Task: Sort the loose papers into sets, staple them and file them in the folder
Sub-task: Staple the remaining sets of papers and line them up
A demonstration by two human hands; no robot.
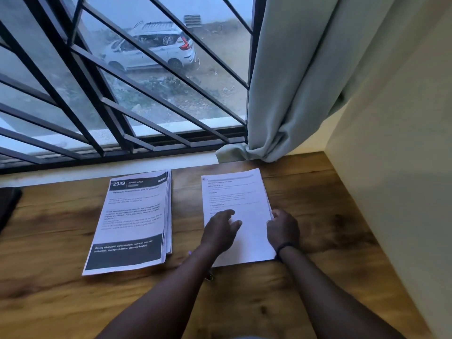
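Observation:
Two piles of printed paper lie on the wooden table (318,241). The left stack (132,223) is thick, with a black header reading 2939 and a black band at its bottom. The right set (234,192) is thinner and mostly white with small text. My left hand (221,230) rests flat on the right set, fingers loosely spread. My right hand (282,228) sits at that set's right edge, fingers curled against the edge. Under my left forearm a small metallic object (209,277) peeks out by the set's lower left corner; I cannot tell what it is.
A dark object (8,204) lies at the table's far left edge. A barred window (122,94) runs along the back. A pale curtain (293,81) hangs to the table at the back right, and a wall (391,167) closes the right side.

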